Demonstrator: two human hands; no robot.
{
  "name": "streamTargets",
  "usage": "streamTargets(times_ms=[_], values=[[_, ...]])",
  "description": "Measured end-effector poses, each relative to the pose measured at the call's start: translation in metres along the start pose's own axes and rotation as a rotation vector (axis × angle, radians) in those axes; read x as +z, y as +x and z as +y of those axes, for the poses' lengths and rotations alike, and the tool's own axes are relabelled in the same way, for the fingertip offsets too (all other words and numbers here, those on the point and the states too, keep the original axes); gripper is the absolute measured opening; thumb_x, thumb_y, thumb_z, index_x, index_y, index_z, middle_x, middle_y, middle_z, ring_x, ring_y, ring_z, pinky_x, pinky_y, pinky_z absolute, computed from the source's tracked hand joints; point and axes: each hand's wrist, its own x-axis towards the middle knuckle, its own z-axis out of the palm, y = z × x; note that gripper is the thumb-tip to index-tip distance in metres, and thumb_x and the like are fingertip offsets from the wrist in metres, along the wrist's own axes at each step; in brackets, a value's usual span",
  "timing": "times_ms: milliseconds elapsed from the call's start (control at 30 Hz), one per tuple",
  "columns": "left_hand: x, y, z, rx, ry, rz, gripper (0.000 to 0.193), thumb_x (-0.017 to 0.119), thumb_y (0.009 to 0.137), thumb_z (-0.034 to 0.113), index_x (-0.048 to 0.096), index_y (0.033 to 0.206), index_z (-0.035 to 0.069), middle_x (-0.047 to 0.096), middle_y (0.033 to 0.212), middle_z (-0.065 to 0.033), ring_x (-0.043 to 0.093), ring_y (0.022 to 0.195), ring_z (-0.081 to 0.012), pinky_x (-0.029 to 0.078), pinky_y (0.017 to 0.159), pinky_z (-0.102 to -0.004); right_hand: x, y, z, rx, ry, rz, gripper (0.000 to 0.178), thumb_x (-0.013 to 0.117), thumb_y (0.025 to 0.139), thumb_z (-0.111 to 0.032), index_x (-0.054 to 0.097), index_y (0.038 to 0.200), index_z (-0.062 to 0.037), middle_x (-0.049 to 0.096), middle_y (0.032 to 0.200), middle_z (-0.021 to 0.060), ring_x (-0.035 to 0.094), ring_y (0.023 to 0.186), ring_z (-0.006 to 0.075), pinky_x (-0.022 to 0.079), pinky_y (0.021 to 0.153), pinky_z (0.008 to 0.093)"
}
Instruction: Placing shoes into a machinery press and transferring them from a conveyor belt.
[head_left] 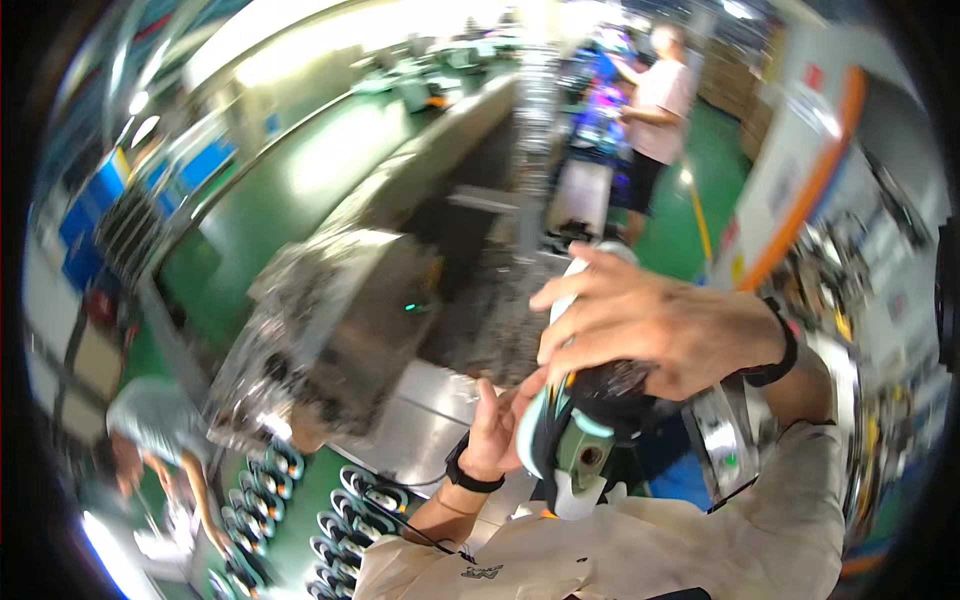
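The white, mint & black shoe (pixel 545 432) w/ a hard green plastic block (pixel 588 452) in its opening is up off the floor, just in front of the pale cloth shirt (pixel 660 555); its long axis runs near to far, tipped a bit; the white end points far & the block end points near, to the chest; the R hand (pixel 650 325) is bent over the top & R side, fingers a bit apart from each other & clamped on the shoe, thumb hidden; the L hand (pixel 497 430) is at the shoe's L side, thumb up & apart; its fingertips go partly behind the shoe, so can't tell if they grip.
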Motion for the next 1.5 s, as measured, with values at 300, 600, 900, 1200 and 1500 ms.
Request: streamTargets(times_ms=[300, 600, 900, 1200, 1500], values=[[0.042, 0.169, -0.216, -0.368, 0.21, 0.064, 0.055, 0.044, 0.099, 0.047, 0.044, 0.138, 0.008, 0.058, 0.126, -0.0168, 0.06, 0.111, -0.0299, 0.05, 0.094, -0.0454, 0.147, -0.302, -0.081, 0.898, 0.22, 1.132, 0.063, 0.073, 0.078, -0.013, 0.048, 0.136, -0.0082, 0.046, 0.139, 0.0144, 0.047, 0.126, 0.0326, 0.041, 0.103, 0.0432], [0.092, 0.248, -0.485, -0.307, 0.959, -0.342, 0.067, 0.065, 0.092, 0.018, 0.032, 0.146, -0.003, 0.053, 0.133, -0.012, 0.053, 0.116, -0.0156, 0.042, 0.1, -0.0302, 0.285, -0.487, -0.183, 1.521, 0.389, 2.192, 0.051, 0.076, 0.07, -0.008, 0.058, 0.117, 0.0024, 0.064, 0.099, 0.0044, 0.059, 0.087, 0.0111, 0.05, 0.079, 0.0275], [0.037, 0.398, -0.726, -0.599, 1.216, -0.37, 0.068, 0.072, 0.084, 0.035, 0.047, 0.128, -0.011, 0.06, 0.122, -0.0237, 0.06, 0.111, -0.0233, 0.049, 0.089, -0.0314, 0.333, -0.614, -0.285, 1.658, -0.101, 2.558, 0.053, 0.066, 0.078, -0.005, 0.052, 0.129, 0.001, 0.059, 0.114, 0.0066, 0.056, 0.1, 0.0172, 0.045, 0.092, 0.0303], [-0.018, 0.467, -0.893, -0.588, 1.719, -0.268, 0.087, 0.071, 0.074, 0.011, 0.02, 0.141, -0.009, 0.039, 0.136, -0.0375, 0.043, 0.124, -0.0503, 0.036, 0.107, -0.0484, 0.324, -0.676, -0.317, 2.2, -0.546, 2.376, 0.042, 0.069, 0.082, -0.008, 0.056, 0.121, 0.0035, 0.059, 0.106, 0.0039, 0.056, 0.092, 0.0137, 0.046, 0.086, 0.0284], [-0.025, 0.451, -0.683, -1.062, 0.295, -0.111, 0.023, 0.062, 0.09, 0.007, 0.058, 0.11, -0.004, 0.065, 0.104, -0.0093, 0.066, 0.091, -0.0202, 0.056, 0.074, -0.0358, 0.253, -0.868, -0.173, 2.548, -0.071, 1.248, 0.05, 0.071, 0.071, -0.031, 0.06, 0.101, 0.0079, 0.065, 0.095, 0.018, 0.062, 0.086, 0.0252, 0.048, 0.076, 0.035]])
